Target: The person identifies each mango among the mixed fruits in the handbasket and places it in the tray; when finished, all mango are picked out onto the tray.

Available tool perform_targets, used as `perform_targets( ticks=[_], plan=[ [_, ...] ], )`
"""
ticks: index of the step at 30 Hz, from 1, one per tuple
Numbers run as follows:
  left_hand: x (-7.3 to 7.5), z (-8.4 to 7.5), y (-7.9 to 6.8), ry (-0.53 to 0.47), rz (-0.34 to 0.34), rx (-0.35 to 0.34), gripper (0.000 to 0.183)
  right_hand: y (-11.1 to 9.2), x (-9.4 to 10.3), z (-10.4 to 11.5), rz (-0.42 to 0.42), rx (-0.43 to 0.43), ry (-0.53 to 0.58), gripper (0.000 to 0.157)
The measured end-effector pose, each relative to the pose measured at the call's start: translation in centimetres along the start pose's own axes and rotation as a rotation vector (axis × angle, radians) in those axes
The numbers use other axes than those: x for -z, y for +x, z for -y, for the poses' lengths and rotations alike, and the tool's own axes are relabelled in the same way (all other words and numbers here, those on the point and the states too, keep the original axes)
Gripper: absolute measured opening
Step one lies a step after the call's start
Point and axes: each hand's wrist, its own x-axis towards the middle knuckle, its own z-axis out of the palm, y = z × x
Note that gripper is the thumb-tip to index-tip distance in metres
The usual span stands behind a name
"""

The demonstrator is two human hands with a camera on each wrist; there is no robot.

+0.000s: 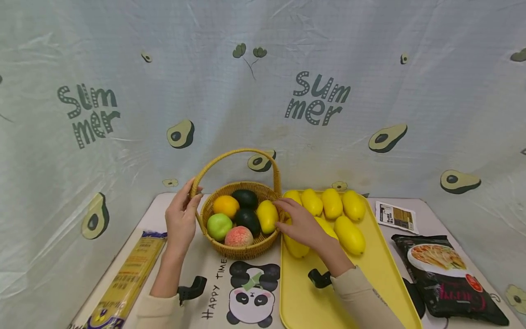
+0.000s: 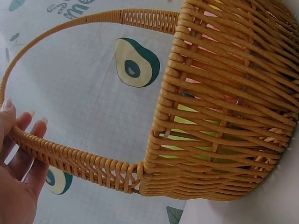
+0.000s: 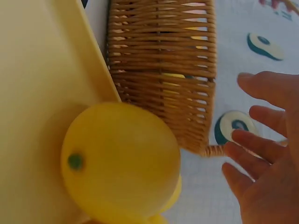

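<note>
A wicker basket [image 1: 250, 250] with a tall arched handle [image 1: 230, 154] stands on the table, holding a green apple [image 1: 219, 226], a peach [image 1: 239, 236], an orange fruit [image 1: 226, 207], two dark green avocado-like fruits [image 1: 248, 221] and one yellow oval fruit [image 1: 267, 216]. My left hand [image 1: 182, 219] grips the left side of the handle, thumb on one face and fingers behind it in the left wrist view. At the basket's right rim is my right hand [image 1: 302, 222], its fingers spread and relaxed. In the right wrist view a yellow fruit [image 3: 121, 161] lies below that hand.
A yellow tray [image 1: 370, 292] with several yellow oval fruits [image 1: 350, 235] sits right of the basket. Farther right lie a white-and-brown packet [image 1: 396, 217] and a black food bag [image 1: 449, 278]. A long yellow pasta pack [image 1: 127, 278] lies at left. A printed curtain [image 1: 230, 91] hangs behind.
</note>
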Motion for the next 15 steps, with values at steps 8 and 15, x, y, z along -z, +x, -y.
perform_targets(
  ticks=[8, 15],
  plan=[
    [-0.6, 3.2, 0.7, -0.028, 0.007, 0.007, 0.045, 3.0, -1.9, 0.7, 0.157, -0.001, -0.092, 0.061],
    [-0.5, 3.8, 0.9, -0.009, -0.003, -0.020, 0.045, 4.5, -3.3, 1.4, 0.238, 0.006, -0.222, 0.068]
  ],
)
